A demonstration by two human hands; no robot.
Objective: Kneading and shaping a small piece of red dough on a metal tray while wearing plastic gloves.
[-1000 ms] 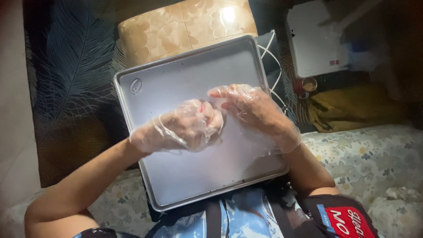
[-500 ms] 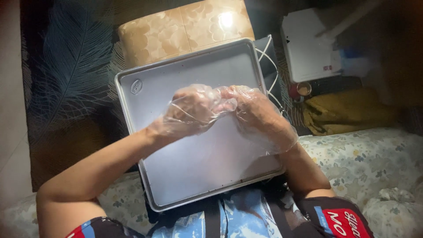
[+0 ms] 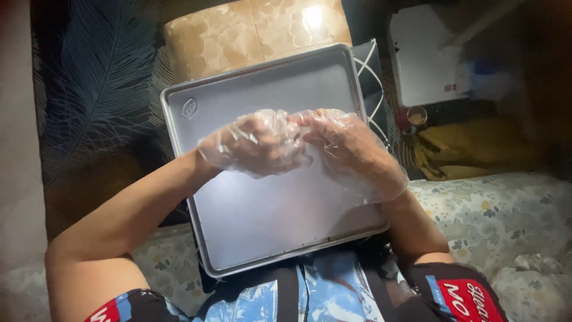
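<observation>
A grey metal baking tray [image 3: 256,226] lies across my lap, bare of any contents. Both my hands hover over its middle, each in a loose clear plastic glove. My left hand [image 3: 253,143] is curled, its fingertips meeting those of my right hand [image 3: 345,140]. The fingers are bunched together where the two gloves touch. Whether something small is pinched between them is hidden by the crinkled plastic.
A tan patterned cushion [image 3: 250,33] sits beyond the tray. To the right are a white box [image 3: 423,53], a small round cup [image 3: 415,116] and a yellow cloth [image 3: 471,149]. A floral cover [image 3: 494,214] lies under me. A dark feather-print fabric [image 3: 95,89] is at left.
My left hand rose from the tray's left-centre and moved right to meet my right hand. The fingertips now press together above the tray's middle.
</observation>
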